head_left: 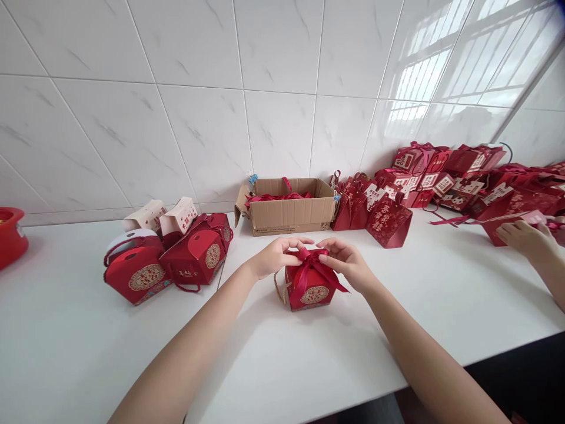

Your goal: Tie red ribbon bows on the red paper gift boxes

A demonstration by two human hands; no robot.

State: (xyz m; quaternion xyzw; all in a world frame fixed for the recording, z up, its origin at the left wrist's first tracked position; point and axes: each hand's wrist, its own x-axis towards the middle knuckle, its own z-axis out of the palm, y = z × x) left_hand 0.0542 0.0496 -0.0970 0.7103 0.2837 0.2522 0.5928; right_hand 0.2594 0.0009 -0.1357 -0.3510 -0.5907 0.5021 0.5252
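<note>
A small red gift box [309, 294] with a round gold emblem stands upright on the white table in front of me. A dark red ribbon bow [312, 259] sits on its top, its tails hanging over the front. My left hand [279, 257] pinches the bow's left loop between thumb and fingers. Closed on the right loop, my right hand [348, 264] has its thumb on the front of the ribbon. A twisted tan cord handle [279, 288] hangs at the box's left side. The box's rear is hidden.
A cardboard carton [293, 217] holding red ribbons stands by the tiled wall. Red gift boxes [139, 274] are at left, beyond them a red basin [11, 238]. Red bags [391, 221] and stacked boxes [424, 159] fill the back right. Another person's hand [527, 238] handles a box there.
</note>
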